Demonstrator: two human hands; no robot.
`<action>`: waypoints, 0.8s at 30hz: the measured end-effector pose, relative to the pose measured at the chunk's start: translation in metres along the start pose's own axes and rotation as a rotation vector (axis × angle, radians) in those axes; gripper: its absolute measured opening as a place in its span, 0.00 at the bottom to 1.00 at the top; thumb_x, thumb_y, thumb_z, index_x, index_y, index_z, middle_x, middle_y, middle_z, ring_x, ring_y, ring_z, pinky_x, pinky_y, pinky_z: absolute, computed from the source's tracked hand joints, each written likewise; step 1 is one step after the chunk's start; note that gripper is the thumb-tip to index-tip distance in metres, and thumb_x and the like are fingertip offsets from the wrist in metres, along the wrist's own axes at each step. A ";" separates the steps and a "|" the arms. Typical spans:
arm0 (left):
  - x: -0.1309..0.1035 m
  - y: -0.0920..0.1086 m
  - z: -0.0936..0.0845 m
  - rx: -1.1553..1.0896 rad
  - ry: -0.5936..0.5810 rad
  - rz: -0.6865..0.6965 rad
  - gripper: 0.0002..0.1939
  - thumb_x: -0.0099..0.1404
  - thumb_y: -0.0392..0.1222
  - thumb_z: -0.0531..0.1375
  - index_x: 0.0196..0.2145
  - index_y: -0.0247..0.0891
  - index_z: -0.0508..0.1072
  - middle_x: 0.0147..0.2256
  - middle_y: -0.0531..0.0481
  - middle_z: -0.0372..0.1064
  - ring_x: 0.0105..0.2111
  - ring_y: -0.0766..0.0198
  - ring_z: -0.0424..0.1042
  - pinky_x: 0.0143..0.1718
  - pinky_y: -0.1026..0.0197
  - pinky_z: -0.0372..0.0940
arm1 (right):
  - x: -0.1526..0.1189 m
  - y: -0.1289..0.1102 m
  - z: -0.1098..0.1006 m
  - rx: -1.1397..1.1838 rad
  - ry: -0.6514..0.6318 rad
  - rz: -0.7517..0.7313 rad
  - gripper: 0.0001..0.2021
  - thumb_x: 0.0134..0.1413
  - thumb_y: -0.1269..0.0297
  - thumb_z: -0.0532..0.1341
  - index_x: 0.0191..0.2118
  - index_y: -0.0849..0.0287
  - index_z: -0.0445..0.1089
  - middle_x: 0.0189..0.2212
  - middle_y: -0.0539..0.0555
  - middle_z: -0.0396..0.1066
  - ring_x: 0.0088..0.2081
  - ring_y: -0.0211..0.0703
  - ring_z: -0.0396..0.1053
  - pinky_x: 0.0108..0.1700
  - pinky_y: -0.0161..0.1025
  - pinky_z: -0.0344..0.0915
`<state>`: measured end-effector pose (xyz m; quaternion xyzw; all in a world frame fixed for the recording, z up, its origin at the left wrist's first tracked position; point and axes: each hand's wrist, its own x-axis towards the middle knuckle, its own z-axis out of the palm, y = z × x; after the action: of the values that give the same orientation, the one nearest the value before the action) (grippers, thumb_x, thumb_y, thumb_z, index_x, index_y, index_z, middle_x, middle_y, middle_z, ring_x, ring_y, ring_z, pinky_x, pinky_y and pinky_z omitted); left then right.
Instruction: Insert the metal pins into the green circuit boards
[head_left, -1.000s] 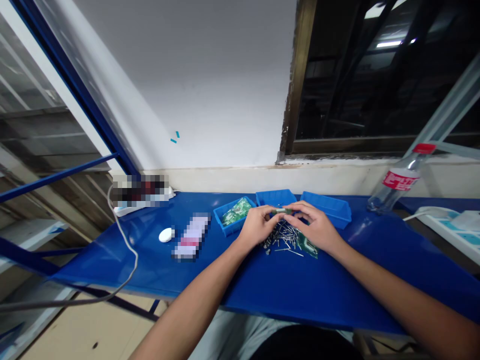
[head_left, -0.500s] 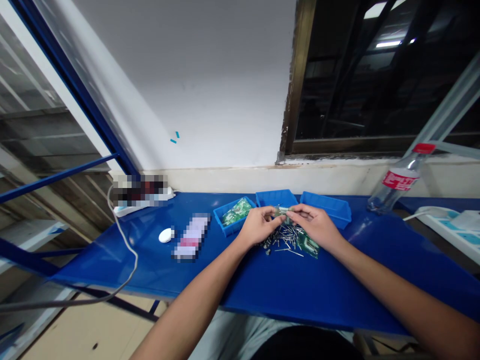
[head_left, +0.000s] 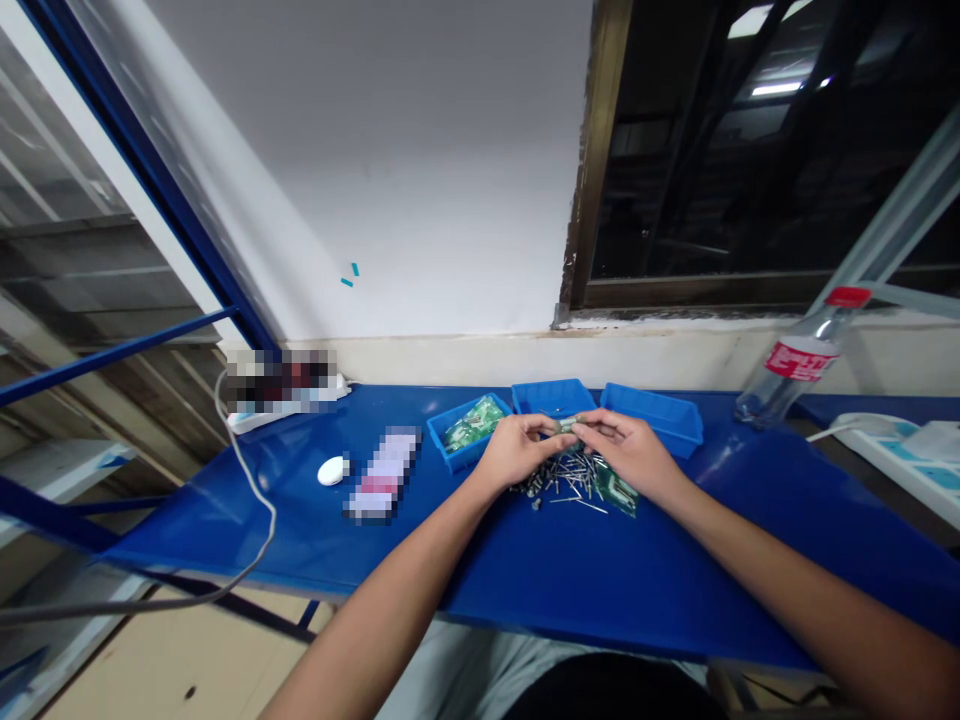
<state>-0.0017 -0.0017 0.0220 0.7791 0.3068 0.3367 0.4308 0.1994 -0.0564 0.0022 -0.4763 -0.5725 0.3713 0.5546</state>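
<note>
Pinching a small greenish piece (head_left: pixel 567 426) between the left hand (head_left: pixel 519 450) and the right hand (head_left: pixel 636 452), I have it raised over the middle of the tabletop (head_left: pixel 525 570). The left fingers close on its left side and the right fingers on its right, tips almost meeting; I can't make out its exact shape from here, since they hide much of it. Just below, a loose pile of thin metal pins (head_left: pixel 574 478) spreads on the blue surface, a few lying toward the near side. A green packet (head_left: pixel 616 492) lies against the right side of the pile, partly under my right hand.

Beyond my hands I see three blue bins near the wall: the left bin (head_left: pixel 459 461) holds green packets (head_left: pixel 474 422), the middle bin (head_left: pixel 551 396) sits partly behind the left hand, and the right bin (head_left: pixel 664 422) is angled beside it. Off to the left lie a white oval object (head_left: pixel 331 471) and a blurred-out flat item (head_left: pixel 385 474). At far right, a clear bottle (head_left: pixel 799 365) with a red cap leans in my wide view.
</note>
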 end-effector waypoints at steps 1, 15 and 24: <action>0.000 -0.001 0.000 0.006 -0.005 -0.003 0.25 0.61 0.62 0.66 0.35 0.33 0.80 0.23 0.54 0.64 0.22 0.70 0.55 0.24 0.66 0.49 | 0.000 0.000 0.000 -0.003 0.003 -0.007 0.18 0.54 0.49 0.70 0.43 0.57 0.78 0.38 0.57 0.80 0.37 0.48 0.77 0.42 0.45 0.74; -0.001 0.003 0.000 -0.140 -0.025 -0.163 0.27 0.53 0.63 0.72 0.33 0.34 0.78 0.25 0.54 0.71 0.17 0.74 0.58 0.20 0.68 0.52 | -0.001 -0.002 -0.001 -0.075 -0.039 -0.091 0.15 0.58 0.49 0.68 0.42 0.56 0.79 0.42 0.57 0.78 0.43 0.50 0.76 0.47 0.47 0.74; -0.002 0.008 0.001 -0.177 -0.104 -0.109 0.26 0.61 0.63 0.66 0.38 0.34 0.79 0.23 0.54 0.69 0.18 0.70 0.65 0.20 0.66 0.58 | 0.000 -0.005 -0.002 -0.014 0.028 -0.019 0.19 0.53 0.46 0.70 0.40 0.57 0.78 0.36 0.56 0.80 0.38 0.48 0.76 0.43 0.44 0.73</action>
<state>-0.0006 -0.0075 0.0281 0.7365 0.2950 0.2975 0.5311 0.2007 -0.0580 0.0068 -0.4801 -0.5715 0.3553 0.5627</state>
